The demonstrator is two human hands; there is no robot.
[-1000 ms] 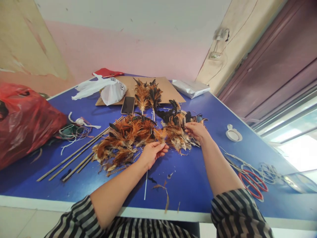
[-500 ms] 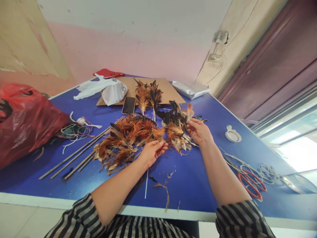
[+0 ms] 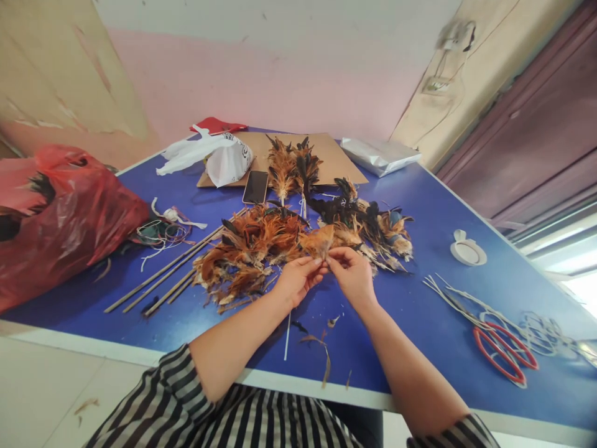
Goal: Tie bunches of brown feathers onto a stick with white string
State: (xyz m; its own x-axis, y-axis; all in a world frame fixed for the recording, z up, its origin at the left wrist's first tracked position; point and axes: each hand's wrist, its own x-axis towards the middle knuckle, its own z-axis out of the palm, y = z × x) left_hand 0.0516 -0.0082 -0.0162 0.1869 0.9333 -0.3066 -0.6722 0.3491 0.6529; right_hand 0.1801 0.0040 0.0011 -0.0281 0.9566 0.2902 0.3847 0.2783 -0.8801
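Observation:
Between my two hands stands a small tuft of orange-brown feathers (image 3: 319, 241), its lower ends pinched in the fingertips. My left hand (image 3: 301, 279) is closed on the tuft from the left side. My right hand (image 3: 353, 277) pinches it from the right, fingertips touching those of the left. Beside my left hand lies a heap of brown and orange feathers (image 3: 254, 249). Behind my right hand spreads a pile of black and pale feathers (image 3: 385, 233). Two upright-looking feather bundles (image 3: 283, 168) with tied ends lie farther back on cardboard (image 3: 336, 165).
Thin sticks (image 3: 163, 277) lie left of the heap, near a red plastic bag (image 3: 69, 230). A phone (image 3: 255, 187) and white bag (image 3: 228, 163) are behind. Red-handled scissors (image 3: 506, 351), string (image 3: 541, 330), a white round holder (image 3: 467, 249) and a silver packet (image 3: 380, 154) are at right.
My right hand has moved left from the dark feather pile and brought its feather to the one in my left hand. The camera view has shifted a little.

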